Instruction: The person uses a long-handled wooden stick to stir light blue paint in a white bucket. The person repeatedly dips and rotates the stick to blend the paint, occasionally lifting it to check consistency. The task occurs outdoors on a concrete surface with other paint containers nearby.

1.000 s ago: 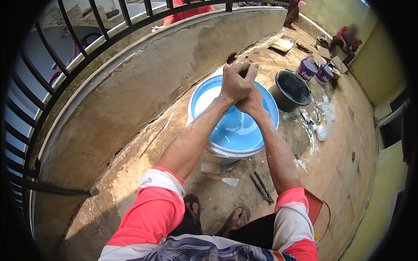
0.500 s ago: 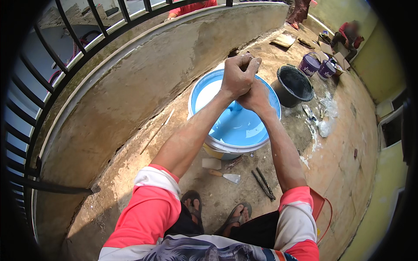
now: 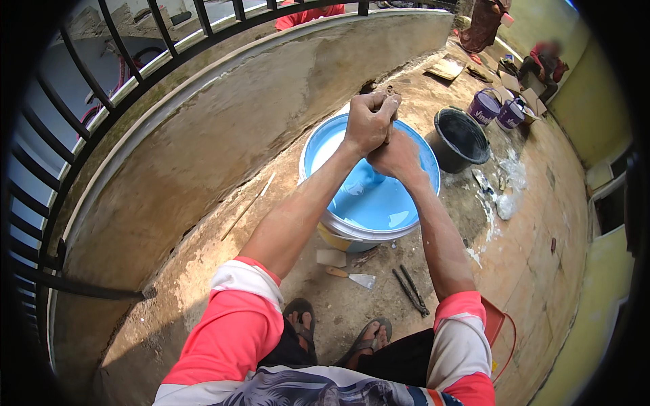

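Both of my hands are closed one above the other over a large white bucket [image 3: 369, 235] of light blue paint [image 3: 379, 211]. My left hand [image 3: 369, 122] is uppermost. Just below it, my right hand [image 3: 398, 157] is wrapped round the same upright stirring stick [image 3: 389, 90]. Only the stick's brownish tip shows above my fist, with a sliver between the hands; its lower part is hidden by my hands and the paint. Ripples and a swirl mark the paint under my right hand. White paint remains along the bucket's far left side.
Beside the bucket stands a black bucket [image 3: 462, 139], with purple paint pails [image 3: 483, 107] beyond. A scraper [image 3: 352, 276], pliers-like tool [image 3: 411, 291] and thin stick [image 3: 247, 208] lie on the ground. A low wall [image 3: 223, 115] with black railing runs left. Other people are at the back.
My hands, still gripping the stick, have shifted slightly over the bucket, and the swirl in the paint has changed shape. The whole view has moved a little.
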Demonstrator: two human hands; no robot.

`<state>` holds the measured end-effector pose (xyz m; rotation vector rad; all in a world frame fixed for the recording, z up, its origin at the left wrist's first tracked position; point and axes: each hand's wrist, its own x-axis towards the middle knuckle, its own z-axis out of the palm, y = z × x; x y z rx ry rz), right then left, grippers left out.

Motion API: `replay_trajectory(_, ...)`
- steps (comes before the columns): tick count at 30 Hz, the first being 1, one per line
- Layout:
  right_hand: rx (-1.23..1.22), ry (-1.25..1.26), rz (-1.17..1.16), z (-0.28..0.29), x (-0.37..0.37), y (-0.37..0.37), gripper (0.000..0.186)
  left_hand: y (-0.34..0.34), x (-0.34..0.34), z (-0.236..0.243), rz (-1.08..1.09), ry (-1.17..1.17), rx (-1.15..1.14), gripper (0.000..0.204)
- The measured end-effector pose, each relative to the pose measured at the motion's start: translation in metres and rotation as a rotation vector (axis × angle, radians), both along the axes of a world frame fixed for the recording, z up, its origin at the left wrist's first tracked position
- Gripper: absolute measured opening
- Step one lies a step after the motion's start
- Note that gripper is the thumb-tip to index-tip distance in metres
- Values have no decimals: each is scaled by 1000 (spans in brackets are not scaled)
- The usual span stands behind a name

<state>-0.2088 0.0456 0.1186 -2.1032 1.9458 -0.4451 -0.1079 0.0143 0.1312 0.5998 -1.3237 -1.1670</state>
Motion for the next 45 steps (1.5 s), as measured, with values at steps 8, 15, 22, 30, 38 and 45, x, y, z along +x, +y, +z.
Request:
replay_trajectory(8,-331,-387,164,-44,-1,-16,27,5,-7,20,350,-266,-402,34)
replay_trajectory(15,5,-89,22,-13,-5,-2,38,-7,-3,-2,-17,-71,61,38)
replay_trajectory(22,-343,-383,125,-52,-7,-17,25,5,-14,14,321,-284,-399,31)
replay_trajectory(30,51,-260,17,-8,4,6,28,-10,2,2,-9,-149,119,34)
replay_trajectory(38,-182,-120,-5,-10,2,-6,25,0,-9,6,275,-108,-375,33)
replay_trajectory(45,20,-427,72,-25,6,0,31,-13,1,0,95,-202,9,33)
